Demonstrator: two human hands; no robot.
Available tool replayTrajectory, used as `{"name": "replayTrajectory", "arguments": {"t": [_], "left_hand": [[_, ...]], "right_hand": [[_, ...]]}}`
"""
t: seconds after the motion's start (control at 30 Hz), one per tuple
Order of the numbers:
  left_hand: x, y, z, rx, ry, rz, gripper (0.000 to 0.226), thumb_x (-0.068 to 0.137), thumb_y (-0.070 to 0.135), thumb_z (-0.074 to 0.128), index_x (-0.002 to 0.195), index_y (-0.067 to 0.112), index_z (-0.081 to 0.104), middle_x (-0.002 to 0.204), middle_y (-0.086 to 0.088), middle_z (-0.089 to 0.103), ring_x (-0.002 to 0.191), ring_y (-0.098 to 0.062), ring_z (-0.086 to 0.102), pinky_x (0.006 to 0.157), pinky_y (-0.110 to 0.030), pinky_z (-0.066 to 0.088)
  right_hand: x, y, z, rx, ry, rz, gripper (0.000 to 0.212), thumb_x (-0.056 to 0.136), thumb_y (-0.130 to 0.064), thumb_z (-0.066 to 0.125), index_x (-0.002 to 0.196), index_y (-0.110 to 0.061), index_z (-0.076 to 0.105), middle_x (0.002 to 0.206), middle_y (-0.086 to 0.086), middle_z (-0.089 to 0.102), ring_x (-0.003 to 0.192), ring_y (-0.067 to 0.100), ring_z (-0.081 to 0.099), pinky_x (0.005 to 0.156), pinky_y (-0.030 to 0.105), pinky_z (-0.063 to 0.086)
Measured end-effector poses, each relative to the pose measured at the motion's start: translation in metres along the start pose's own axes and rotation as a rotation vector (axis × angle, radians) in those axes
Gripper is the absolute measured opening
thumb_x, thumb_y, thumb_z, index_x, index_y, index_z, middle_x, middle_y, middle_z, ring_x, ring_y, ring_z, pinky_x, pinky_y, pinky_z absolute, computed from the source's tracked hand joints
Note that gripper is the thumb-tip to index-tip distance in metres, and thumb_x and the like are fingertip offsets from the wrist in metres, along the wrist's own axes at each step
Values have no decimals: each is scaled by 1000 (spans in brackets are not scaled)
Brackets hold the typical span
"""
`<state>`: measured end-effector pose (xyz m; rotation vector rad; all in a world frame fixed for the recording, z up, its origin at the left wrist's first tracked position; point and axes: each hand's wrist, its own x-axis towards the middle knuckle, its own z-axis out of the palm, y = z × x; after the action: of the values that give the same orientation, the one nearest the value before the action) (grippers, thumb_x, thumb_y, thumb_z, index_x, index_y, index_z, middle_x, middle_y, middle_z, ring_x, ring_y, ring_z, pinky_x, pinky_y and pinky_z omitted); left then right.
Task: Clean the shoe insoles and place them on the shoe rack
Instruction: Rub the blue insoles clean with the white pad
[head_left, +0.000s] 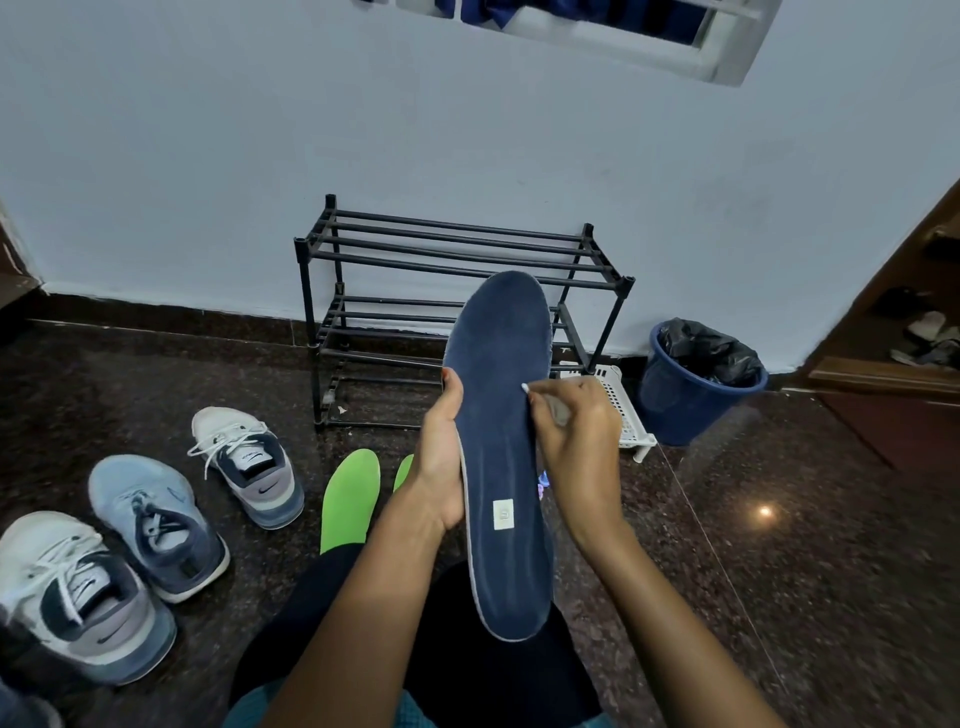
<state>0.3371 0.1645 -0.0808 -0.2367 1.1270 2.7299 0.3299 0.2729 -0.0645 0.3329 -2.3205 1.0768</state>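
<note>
The blue insole (501, 441) is held up in the air above the person's lap, its toe end at 12 o'clock, its heel at 6 o'clock, and a small pale label near the heel. The left hand (441, 457) grasps its 9 o'clock edge, the fingers hidden behind it. The right hand (576, 447) is at its 3 o'clock edge, fingers curled round a small grey wad (558, 411) that is too blurred to name.

Behind the insole, at 12 o'clock, a black shoe rack (457, 270) stands against the wall. On the floor (779, 519), two green insoles (349, 499) lie at 9 o'clock, partly hidden by the left arm. Three sneakers (156, 525) lie further out, between 8 and 9 o'clock. At 3 o'clock a white basket (631, 415) lies just beside the rack, and a blue bin (696, 395) lined with a black bag stands at 2 o'clock
</note>
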Motion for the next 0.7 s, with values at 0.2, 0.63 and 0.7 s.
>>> {"name": "replayTrajectory", "arguments": {"t": [0.2,0.63,0.7], "left_hand": [[1,-1,0,67,21,-20,65,97,57,27,86,7,67,71,-8,72,61,-17,69,56,-26,52],[0,0,0,24,33,-11,75,96,59,25,75,9,76,80,-12,73,68,-21,71,66,-31,53],[0,0,0,28,24,-12,76,96,60,23,76,9,77,83,-12,73,71,-21,71,70,-32,52]], "right_hand": [[-18,-2,4,9,-84,-41,12,85,-2,60,92,-4,69,84,-1,51,79,5,49,73,1,34],[-25,-6,4,64,-104,-49,12,83,1,61,88,-6,70,83,-2,53,82,-1,49,74,1,33],[-29,-7,4,64,-128,-66,12,83,0,62,87,-7,70,82,-2,53,81,2,51,75,2,33]]}}
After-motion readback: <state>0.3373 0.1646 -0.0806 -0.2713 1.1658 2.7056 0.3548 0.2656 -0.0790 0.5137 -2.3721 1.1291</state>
